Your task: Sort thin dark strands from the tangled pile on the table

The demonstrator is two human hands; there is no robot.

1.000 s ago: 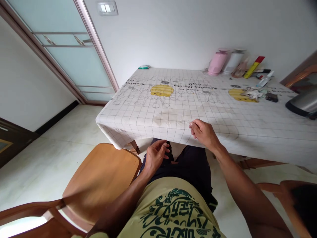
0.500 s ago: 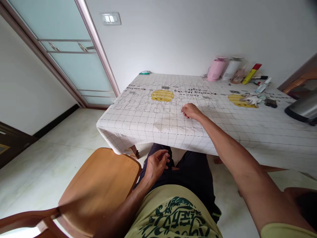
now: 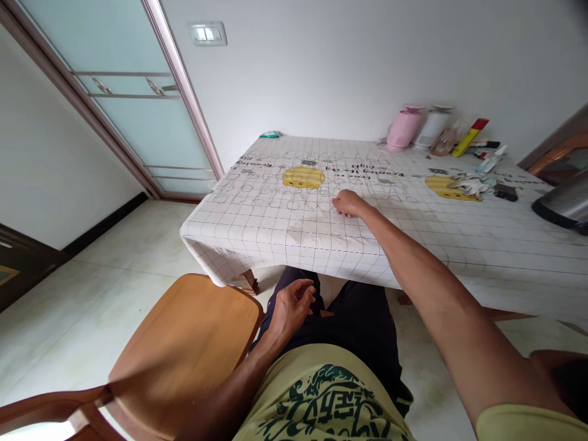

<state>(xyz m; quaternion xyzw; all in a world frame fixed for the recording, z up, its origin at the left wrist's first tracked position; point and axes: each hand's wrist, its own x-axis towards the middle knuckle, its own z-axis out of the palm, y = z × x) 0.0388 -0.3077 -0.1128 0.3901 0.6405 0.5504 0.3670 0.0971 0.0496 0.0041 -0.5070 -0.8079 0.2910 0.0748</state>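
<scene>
My right hand (image 3: 347,203) reaches over the table and is closed, fingers curled down at the tablecloth (image 3: 257,229). Whatever those fingers may hold is hidden from me. The white cloth has a black grid, lettering and yellow cartoon faces; one yellow face (image 3: 304,177) lies just left of and beyond this hand. My left hand (image 3: 294,303) hangs over my lap in front of the table edge. Its fingers are loosely bent and apart, and nothing shows in them.
A wooden chair (image 3: 188,337) stands at my left. Along the wall are a pink cylinder (image 3: 404,128), a white cylinder (image 3: 432,128) and a yellow-red box (image 3: 471,138). Crumpled gloves (image 3: 473,184) lie at right, near a metal kettle (image 3: 563,205). A green packet (image 3: 270,134) rests at the far corner.
My right hand has shifted slightly left over the tablecloth, still closed. My left hand has hardly moved.
</scene>
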